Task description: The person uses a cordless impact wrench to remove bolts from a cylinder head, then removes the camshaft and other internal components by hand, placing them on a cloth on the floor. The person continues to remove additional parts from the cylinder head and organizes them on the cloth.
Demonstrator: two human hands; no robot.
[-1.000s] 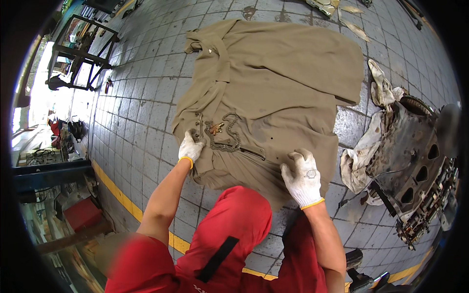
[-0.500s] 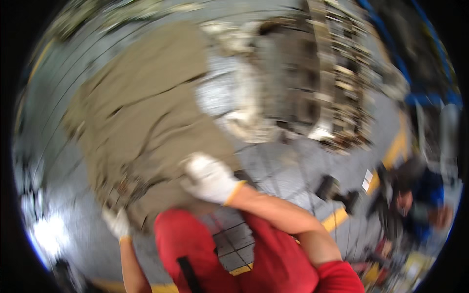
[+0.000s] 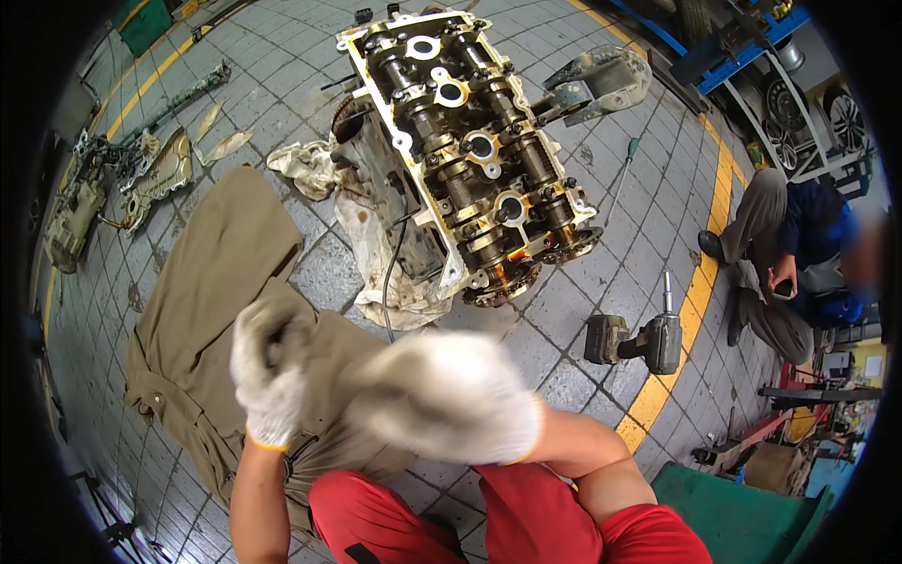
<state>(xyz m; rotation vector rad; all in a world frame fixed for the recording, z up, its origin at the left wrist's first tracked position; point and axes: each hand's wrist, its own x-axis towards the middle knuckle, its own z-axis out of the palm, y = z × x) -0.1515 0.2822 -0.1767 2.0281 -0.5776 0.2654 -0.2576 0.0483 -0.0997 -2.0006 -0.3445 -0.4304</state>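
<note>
My left hand (image 3: 270,371), in a white knit glove with dark stains, hovers over olive-brown trousers (image 3: 221,254) spread on the floor. Its fingers curl loosely, and nothing shows in it. My right hand (image 3: 451,399), gloved the same way, hangs above the trousers' right side. Motion smears its fingers, so their state is hidden. Ahead of it stands an engine (image 3: 479,150) with its camshafts exposed. Stained rags (image 3: 371,249) lie along the engine's left side, and a thin dark cable (image 3: 390,277) hangs there.
A cordless impact wrench (image 3: 653,343) stands on the tiles at right, with a screwdriver (image 3: 628,164) farther off. Greasy metal parts (image 3: 150,188) lie at far left. A person (image 3: 799,254) crouches beyond the yellow line (image 3: 691,315). A green box (image 3: 738,508) sits near my right knee.
My view has swung, bringing the engine nearer the middle. Both hands have come off the trousers. The left has moved up and inward; the right stays low, now blurred.
</note>
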